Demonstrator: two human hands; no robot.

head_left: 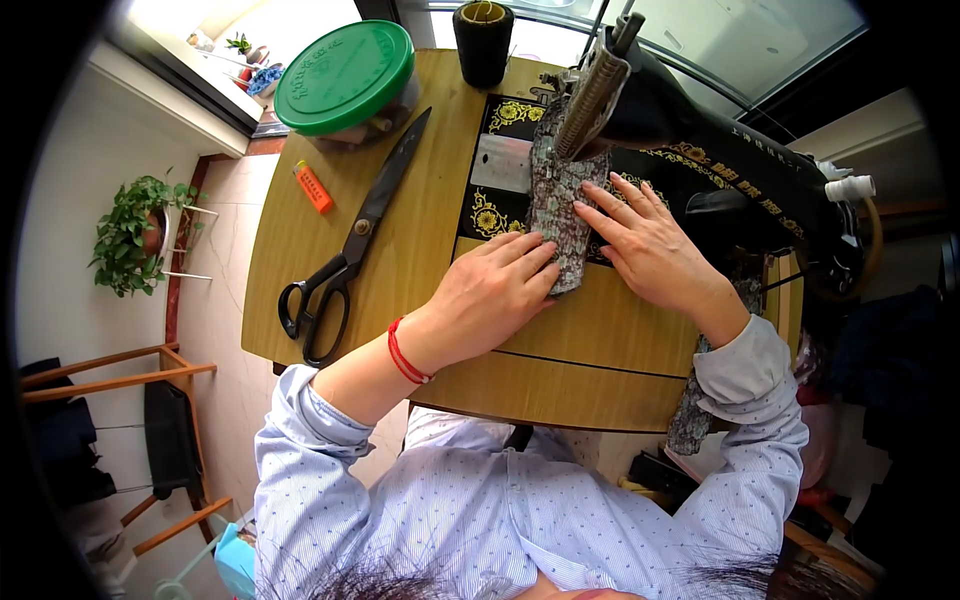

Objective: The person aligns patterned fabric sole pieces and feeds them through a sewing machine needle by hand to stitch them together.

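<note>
A strip of grey speckled fabric (562, 215) lies on the bed of a black sewing machine (690, 120) with gold decoration, its far part passing under the machine's head. My left hand (497, 285) rests flat on the near left edge of the strip, fingers stretched out. On the right edge, my right hand (655, 245) lies with its fingers spread, the fingertips touching the fabric close to the needle area. The needle and presser foot are hidden behind the machine's head. Another piece of similar grey fabric (690, 415) hangs over the table's front edge under my right forearm.
Large black scissors (362, 228) lie left of my left hand on the wooden table (420, 200). Beside them are an orange lighter (313, 187) and a green-lidded tub (345, 75). A black thread cone (483, 45) stands at the back. A wooden stool (180, 370) stands at the left.
</note>
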